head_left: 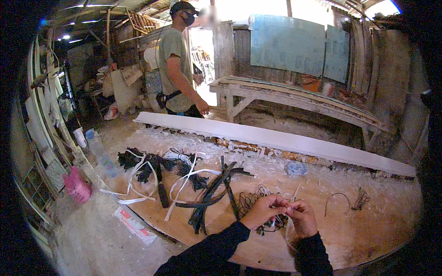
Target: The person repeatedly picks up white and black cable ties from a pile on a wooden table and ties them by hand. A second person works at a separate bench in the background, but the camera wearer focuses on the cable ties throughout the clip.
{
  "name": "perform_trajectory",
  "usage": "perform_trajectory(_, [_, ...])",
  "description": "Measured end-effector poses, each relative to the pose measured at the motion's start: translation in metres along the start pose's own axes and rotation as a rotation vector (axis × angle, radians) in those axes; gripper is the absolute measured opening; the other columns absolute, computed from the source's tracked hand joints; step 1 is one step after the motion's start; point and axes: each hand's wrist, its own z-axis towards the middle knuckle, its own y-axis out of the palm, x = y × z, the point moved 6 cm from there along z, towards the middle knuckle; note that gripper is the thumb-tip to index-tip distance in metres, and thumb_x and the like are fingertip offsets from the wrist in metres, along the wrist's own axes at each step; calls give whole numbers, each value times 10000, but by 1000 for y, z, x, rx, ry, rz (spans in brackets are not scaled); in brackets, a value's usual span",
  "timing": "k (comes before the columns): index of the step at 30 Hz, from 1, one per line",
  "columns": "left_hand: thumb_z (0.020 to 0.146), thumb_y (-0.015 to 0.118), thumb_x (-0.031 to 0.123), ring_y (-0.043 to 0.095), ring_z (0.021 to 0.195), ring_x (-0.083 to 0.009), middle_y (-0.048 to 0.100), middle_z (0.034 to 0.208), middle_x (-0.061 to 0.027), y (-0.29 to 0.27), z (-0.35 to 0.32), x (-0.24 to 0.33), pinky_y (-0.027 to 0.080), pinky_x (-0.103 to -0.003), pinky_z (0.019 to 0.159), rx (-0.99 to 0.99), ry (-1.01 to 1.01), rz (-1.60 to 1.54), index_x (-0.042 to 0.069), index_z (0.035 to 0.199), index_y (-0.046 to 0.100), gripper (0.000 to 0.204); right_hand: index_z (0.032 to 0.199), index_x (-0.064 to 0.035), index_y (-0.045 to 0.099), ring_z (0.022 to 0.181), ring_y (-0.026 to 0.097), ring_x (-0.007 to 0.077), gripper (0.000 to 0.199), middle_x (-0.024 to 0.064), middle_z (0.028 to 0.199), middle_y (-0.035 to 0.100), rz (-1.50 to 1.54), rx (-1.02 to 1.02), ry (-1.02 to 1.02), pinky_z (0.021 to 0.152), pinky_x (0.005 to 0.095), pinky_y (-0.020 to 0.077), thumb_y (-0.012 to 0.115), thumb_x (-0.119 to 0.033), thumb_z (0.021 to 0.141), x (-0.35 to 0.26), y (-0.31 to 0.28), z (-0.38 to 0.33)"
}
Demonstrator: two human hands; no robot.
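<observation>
Above the wooden tabletop (359,230), my left hand (263,212) and my right hand (302,218) meet fingertip to fingertip, both closed in a pinch. A thin pale strip (290,235) passes between them; one end pokes up above the fingers, and the rest hangs in a curve beside my right wrist. Exactly how the fingertips grip it is too small to see. Under and behind my left hand lies a tangle of thin dark cords (248,201), partly hidden by it. Left of that, a bundle of black strips (209,202) rests on the wood.
White strips (138,172) and black frayed bunches (138,158) lie to the left. A clear plastic clump (296,169), a bent cord (338,194) and a small cord bundle (360,199) lie right. A long white board (276,138) edges the far side. A person (177,69) stands beyond.
</observation>
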Motion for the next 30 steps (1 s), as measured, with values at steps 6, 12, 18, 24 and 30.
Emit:
perform_trajectory(6, [784, 635, 186, 502, 622, -48, 577, 768, 14, -2, -2, -1, 409, -184, 488, -79, -121, -92, 65, 893, 588, 169, 763, -23, 598, 670, 584, 184, 74, 84, 744, 615, 15, -33, 6, 631, 317, 480, 634, 3, 704, 0, 4, -1])
perform_trajectory(12, [790, 614, 156, 508, 618, -41, 582, 773, 22, -6, -3, -5, 411, -176, 488, -103, -191, -210, 77, 873, 591, 117, 777, -27, 610, 701, 572, 132, 70, 59, 762, 622, -35, -97, -13, 669, 262, 445, 638, -1, 718, 0, 3, 0])
perform_trajectory(18, [805, 594, 148, 505, 605, -36, 572, 764, 34, -6, -2, -7, 419, -171, 491, -154, -208, -227, 79, 872, 581, 98, 776, -16, 607, 692, 573, 146, 71, 67, 753, 617, -92, -80, 10, 655, 272, 457, 632, 6, 714, 4, 3, 0])
perform_trajectory(24, [831, 569, 175, 488, 595, -30, 557, 752, 38, -5, -2, -7, 407, -172, 481, -127, -172, -150, 88, 866, 577, 94, 851, 4, 578, 716, 584, 186, 132, 84, 786, 607, -101, -72, -19, 671, 302, 485, 610, 10, 723, 2, 8, -1])
perform_trajectory(30, [851, 543, 194, 468, 590, -15, 545, 733, 42, -3, 0, -8, 375, -171, 457, -84, -154, -126, 105, 835, 555, 92, 911, -37, 561, 709, 532, 97, 149, 15, 791, 588, -85, -22, -26, 654, 224, 416, 609, -68, 773, 7, 3, 4])
